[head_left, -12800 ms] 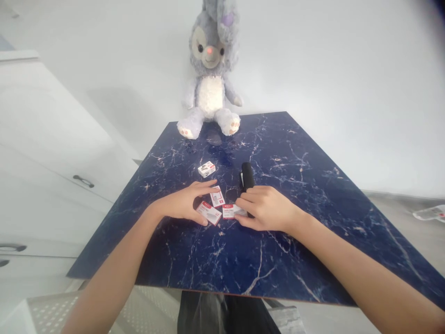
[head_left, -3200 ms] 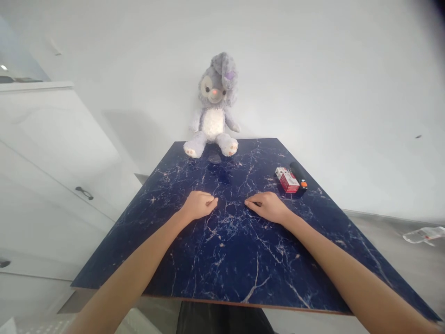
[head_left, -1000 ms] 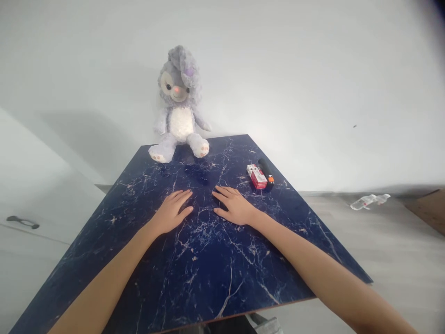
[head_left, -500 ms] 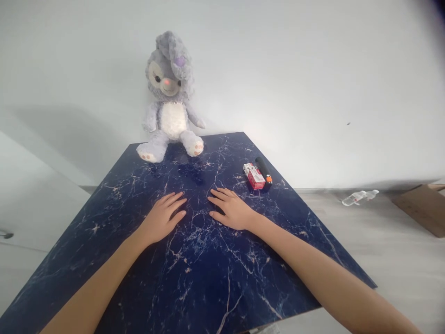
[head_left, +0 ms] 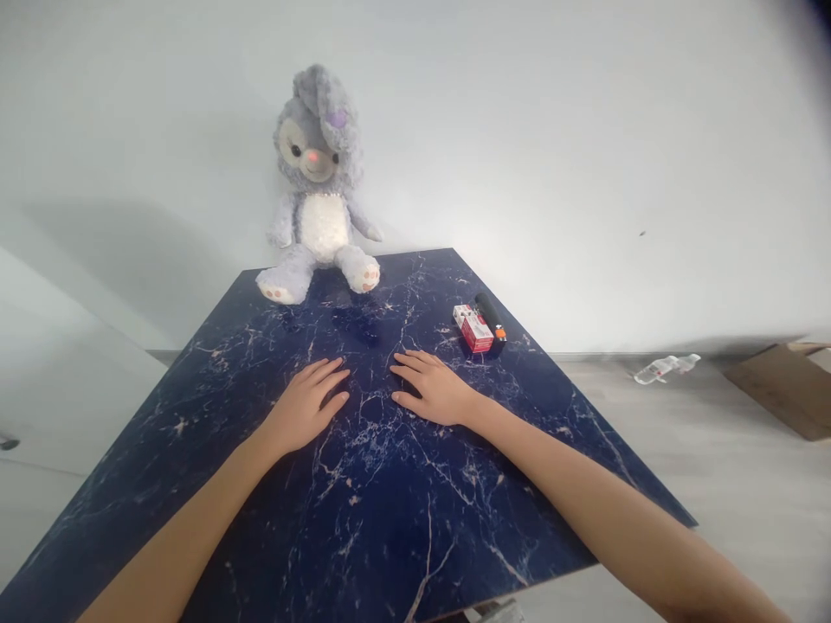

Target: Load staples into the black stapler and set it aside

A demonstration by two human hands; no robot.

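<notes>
Boxes (head_left: 473, 330) beyond right fingers (head_left: 409, 375), apart

No word, number or brand could be read. Small print was seen on the red-and-white boxes (head_left: 476, 332) near the right edge of the surface (head_left: 383, 528), toward its far corner, but could not be deciphered.

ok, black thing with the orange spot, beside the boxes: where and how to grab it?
The black thing: pinch across its far end, right hand from above, I'd say. It's long, narrow, lying down; red-and-white boxes crowd its left side, and that end reaches slightly past them.
</notes>
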